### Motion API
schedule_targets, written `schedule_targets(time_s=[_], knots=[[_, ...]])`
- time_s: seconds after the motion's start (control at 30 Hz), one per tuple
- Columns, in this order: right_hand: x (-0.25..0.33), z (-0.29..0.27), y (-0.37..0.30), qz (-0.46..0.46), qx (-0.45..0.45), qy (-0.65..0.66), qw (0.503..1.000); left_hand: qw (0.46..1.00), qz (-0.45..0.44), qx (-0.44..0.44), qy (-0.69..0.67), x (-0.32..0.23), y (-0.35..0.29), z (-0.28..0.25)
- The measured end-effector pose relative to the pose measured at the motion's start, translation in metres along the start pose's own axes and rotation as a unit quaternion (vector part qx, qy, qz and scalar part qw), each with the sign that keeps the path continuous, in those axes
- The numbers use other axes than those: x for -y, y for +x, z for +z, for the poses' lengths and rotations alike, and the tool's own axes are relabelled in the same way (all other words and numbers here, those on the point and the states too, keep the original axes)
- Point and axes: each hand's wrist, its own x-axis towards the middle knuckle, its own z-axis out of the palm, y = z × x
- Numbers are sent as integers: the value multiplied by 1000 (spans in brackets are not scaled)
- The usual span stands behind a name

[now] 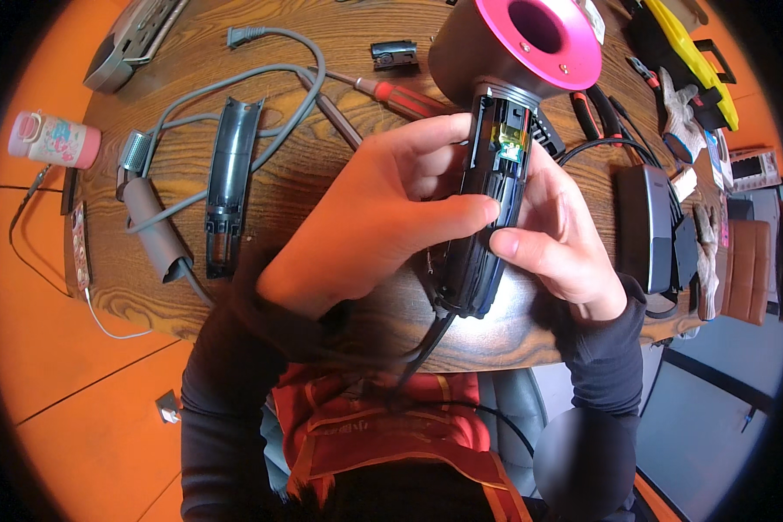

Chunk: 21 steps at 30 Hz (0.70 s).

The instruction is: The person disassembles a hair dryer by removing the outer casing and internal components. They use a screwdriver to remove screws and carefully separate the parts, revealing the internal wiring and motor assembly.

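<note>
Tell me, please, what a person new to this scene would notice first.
First, the hair dryer at centre, its pink ring head up and its handle opened, held between the left hand and the right hand. Next, the long dark handle cover lying on the wooden table at left, amid a grey cable. A red-handled screwdriver lies behind the hands.

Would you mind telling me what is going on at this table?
A person holds a hair dryer with both hands over a wooden table. The left hand and right hand grip its opened handle, whose inner parts show. A removed cover piece, a screwdriver and a grey cable lie on the table.
</note>
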Motion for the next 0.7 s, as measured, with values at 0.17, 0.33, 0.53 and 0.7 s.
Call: schedule_targets(time_s=[0.17,0.33,0.53,0.7], knots=[[-4,2,2,-9,-2,14,1000,999,-14,-26,20,2,-1,1],[1,2,1,-4,-1,10,1000,1000,-16,-9,5,3,0,-1],[4,2,1,2,11,21,1000,1000,-21,4,-15,2,1,-1],[5,3,0,4,11,20,1000,999,-27,9,-21,-1,0,0]])
